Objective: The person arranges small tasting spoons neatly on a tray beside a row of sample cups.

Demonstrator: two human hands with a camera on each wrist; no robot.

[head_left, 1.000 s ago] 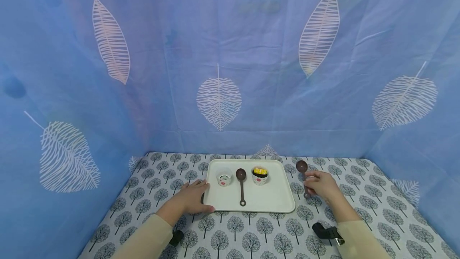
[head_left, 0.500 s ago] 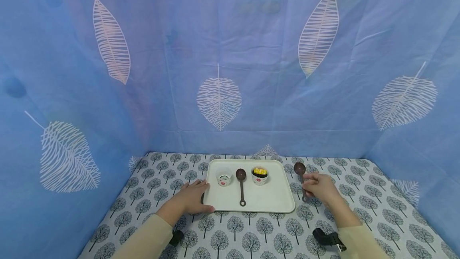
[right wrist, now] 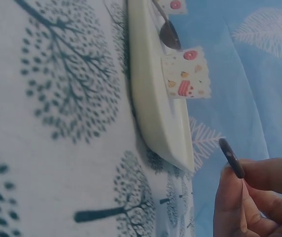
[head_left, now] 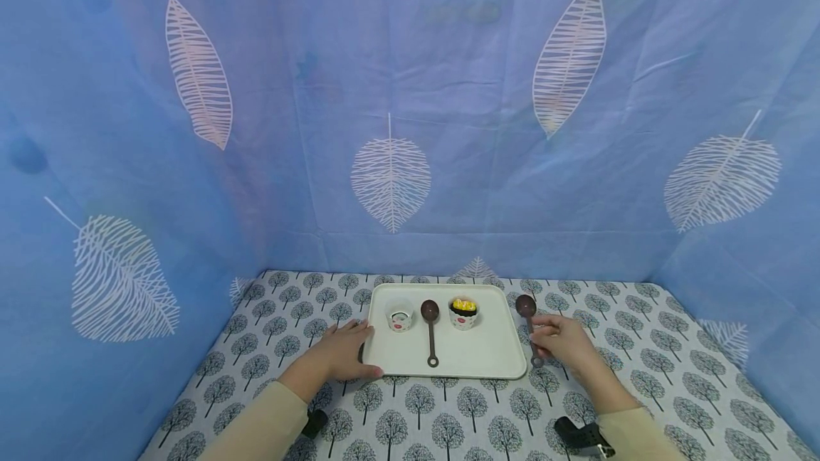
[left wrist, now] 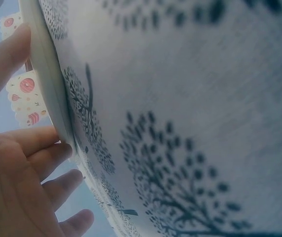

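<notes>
My right hand pinches the handle of a brown measuring spoon just right of the cream tray. In the right wrist view, the handle end sticks out between thumb and fingertips. The spoon's bowl points away from me; its height over the cloth is hard to judge. My left hand rests at the tray's left edge, fingers spread and loosely extended, thumb at the front corner. In the left wrist view, the thumb and fingertips of the left hand touch the tray rim.
On the tray, a second brown measuring spoon lies between a paper cup at left and a paper cup with dark and yellow filling at right. Tree-print cloth covers the table; a blue leaf-print curtain surrounds it.
My right hand has moved left and slightly toward me, bringing the measuring spoon closer to the tray's right edge. The left hand, tray and the things on it have stayed put.
</notes>
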